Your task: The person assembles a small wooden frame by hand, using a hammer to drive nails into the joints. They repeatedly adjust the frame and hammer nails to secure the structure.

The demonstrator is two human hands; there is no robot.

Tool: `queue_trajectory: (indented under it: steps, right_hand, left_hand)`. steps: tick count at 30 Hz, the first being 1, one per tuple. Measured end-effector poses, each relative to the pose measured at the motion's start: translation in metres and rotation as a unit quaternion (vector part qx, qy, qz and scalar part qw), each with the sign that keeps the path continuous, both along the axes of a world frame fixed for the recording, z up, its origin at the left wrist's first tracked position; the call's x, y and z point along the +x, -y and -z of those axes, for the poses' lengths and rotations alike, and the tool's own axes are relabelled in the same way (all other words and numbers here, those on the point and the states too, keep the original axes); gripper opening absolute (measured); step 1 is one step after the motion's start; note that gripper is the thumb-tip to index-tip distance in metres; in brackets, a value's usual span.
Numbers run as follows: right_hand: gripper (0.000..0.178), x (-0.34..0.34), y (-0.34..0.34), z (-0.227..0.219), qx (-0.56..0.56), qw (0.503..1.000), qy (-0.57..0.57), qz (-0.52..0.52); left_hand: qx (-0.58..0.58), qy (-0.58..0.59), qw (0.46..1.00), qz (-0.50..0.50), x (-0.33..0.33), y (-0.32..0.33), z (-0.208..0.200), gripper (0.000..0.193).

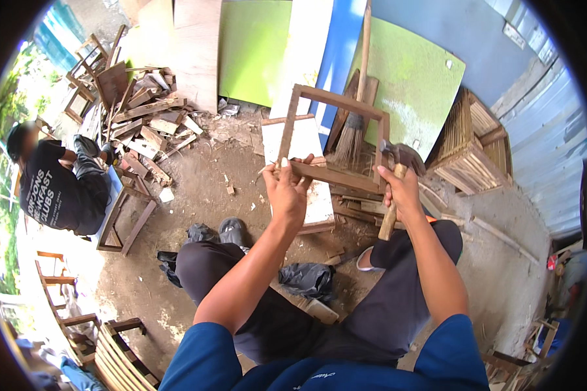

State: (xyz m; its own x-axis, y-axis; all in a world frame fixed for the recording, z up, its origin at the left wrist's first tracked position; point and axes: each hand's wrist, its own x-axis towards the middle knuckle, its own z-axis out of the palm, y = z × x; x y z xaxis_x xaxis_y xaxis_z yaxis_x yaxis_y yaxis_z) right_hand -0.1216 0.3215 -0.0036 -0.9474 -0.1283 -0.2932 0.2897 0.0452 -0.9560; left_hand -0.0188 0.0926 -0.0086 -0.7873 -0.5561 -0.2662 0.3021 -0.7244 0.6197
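Note:
In front of me, a rectangular wooden frame (342,103) is raised and tilted over a white board (317,203). My left hand (287,192) grips its lower left corner, fingers curled round the bar. My right hand (401,192) is closed on the wooden handle of a hammer (387,225). The hammer's dark metal head is up, close to the frame's right side; whether the two touch I cannot tell. Between my feet lies a crumpled black plastic bag (308,280).
A heap of scrap wood (153,124) lies at the far left. A seated person in black (62,186) is to the left. A broom (352,133) leans against green and blue boards at the back. A slatted wooden piece (473,150) stands at right, slatted furniture (120,358) at lower left.

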Motion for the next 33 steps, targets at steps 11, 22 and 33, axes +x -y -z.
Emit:
queue_trajectory:
  steps: [11, 22, 33]
  right_hand:
    - [0.023, -0.036, -0.022, -0.016, 0.081, 0.982, 0.013, -0.171]
    - [0.038, -0.035, 0.030, 0.026, 0.213, 0.954, -0.058, -0.203]
    - [0.021, -0.019, 0.022, 0.016, 0.130, 0.974, -0.073, -0.170]
  left_hand:
    - [-0.073, 0.066, 0.973, 0.210, 0.021, 0.069, -0.011, 0.083]
    - [-0.013, 0.174, 0.977, 0.127, 0.019, 0.058, 0.048, 0.029]
    - [0.156, 0.111, 0.974, -0.118, 0.062, 0.019, 0.082, 0.030]
